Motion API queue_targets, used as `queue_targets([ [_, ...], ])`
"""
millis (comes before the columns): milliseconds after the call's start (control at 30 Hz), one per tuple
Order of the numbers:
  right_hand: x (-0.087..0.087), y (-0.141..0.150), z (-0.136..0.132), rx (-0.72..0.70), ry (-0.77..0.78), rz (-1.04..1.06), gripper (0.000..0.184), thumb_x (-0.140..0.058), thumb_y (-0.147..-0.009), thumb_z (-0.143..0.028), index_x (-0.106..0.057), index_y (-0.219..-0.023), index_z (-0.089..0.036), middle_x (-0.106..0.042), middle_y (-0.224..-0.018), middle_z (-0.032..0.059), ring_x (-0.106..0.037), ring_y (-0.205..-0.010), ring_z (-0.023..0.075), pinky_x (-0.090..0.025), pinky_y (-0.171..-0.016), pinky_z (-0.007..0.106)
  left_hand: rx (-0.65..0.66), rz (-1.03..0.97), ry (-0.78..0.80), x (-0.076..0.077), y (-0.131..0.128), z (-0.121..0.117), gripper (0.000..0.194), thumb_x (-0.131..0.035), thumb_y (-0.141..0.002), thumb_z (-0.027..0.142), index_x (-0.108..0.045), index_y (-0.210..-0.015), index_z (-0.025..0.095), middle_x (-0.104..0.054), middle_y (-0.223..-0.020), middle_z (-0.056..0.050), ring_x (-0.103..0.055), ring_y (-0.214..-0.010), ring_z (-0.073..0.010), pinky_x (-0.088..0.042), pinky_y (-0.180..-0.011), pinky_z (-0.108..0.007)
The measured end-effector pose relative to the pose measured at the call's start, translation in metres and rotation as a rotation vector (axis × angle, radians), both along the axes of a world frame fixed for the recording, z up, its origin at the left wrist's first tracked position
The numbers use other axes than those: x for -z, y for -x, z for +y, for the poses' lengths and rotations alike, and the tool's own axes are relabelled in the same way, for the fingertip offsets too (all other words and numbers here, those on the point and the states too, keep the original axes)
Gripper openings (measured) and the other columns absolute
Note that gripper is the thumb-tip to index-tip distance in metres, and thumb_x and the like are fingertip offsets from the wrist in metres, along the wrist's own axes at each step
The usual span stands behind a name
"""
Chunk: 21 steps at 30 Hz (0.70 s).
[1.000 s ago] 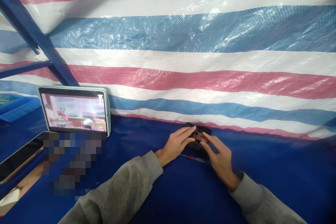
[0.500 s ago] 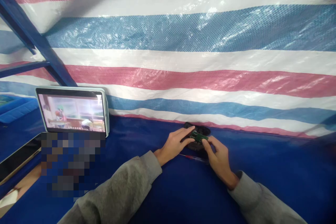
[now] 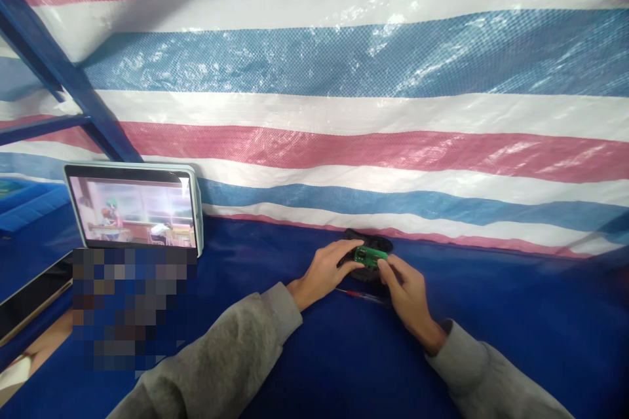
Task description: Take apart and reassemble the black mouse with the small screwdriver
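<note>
Green circuit board [image 3: 370,256] is sitting at 5 o'clock of view centre, before a black casing [image 3: 384,244]. Left hand [image 3: 327,272], at board's 9 o'clock, is pinching one end, fingers slightly parted; right hand [image 3: 407,289], 4 o'clock, is pinching the other. Red tool [image 3: 352,293] is lying at 6 o'clock.

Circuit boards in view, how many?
1: a green circuit board, held between the left hand and right hand. Others could be hidden behind the hands or among the black parts.
</note>
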State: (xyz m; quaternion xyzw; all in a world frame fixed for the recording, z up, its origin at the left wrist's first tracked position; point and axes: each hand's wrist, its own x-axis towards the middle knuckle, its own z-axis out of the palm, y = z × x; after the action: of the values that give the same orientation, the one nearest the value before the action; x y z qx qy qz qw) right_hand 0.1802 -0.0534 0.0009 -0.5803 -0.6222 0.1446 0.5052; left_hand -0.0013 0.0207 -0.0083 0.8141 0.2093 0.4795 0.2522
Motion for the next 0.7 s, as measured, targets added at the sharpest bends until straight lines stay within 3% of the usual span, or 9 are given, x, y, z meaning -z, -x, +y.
queue_targets([
  [67, 0.003, -0.001, 0.0, 0.011, 0.006, 0.048, 0.027, -0.054, -0.092, -0.04, -0.067, -0.103, -0.019, -0.065, -0.075, 0.0003, -0.059, -0.063, 0.0139, -0.05, -0.064, 0.027, -0.017, -0.003, 0.008, -0.001, 0.0, -0.001, 0.037, -0.063, -0.093, 0.035, -0.059, -0.127, 0.021, -0.069, -0.117, -0.007, -0.068, -0.105, -0.0203, -0.055, -0.098, -0.034],
  [167, 0.01, -0.002, -0.001, 0.019, -0.006, 0.082, 0.046, -0.061, -0.088, -0.039, -0.057, -0.13, -0.02, -0.068, -0.084, 0.0012, -0.064, -0.07, 0.0155, -0.055, -0.069, 0.029, -0.042, -0.022, 0.016, -0.003, 0.0, -0.002, 0.035, -0.063, -0.093, 0.036, -0.061, -0.124, 0.02, -0.07, -0.114, -0.007, -0.069, -0.104, -0.0205, -0.055, -0.097, -0.035],
  [700, 0.013, 0.0, 0.001, 0.074, -0.045, 0.004, 0.043, -0.065, -0.086, -0.039, -0.063, -0.125, -0.018, -0.071, -0.087, 0.0022, -0.066, -0.072, 0.0159, -0.056, -0.074, 0.032, -0.045, -0.039, -0.003, -0.004, -0.001, -0.001, 0.037, -0.064, -0.092, 0.036, -0.061, -0.125, 0.021, -0.07, -0.114, -0.007, -0.069, -0.103, -0.0202, -0.055, -0.096, -0.034],
])
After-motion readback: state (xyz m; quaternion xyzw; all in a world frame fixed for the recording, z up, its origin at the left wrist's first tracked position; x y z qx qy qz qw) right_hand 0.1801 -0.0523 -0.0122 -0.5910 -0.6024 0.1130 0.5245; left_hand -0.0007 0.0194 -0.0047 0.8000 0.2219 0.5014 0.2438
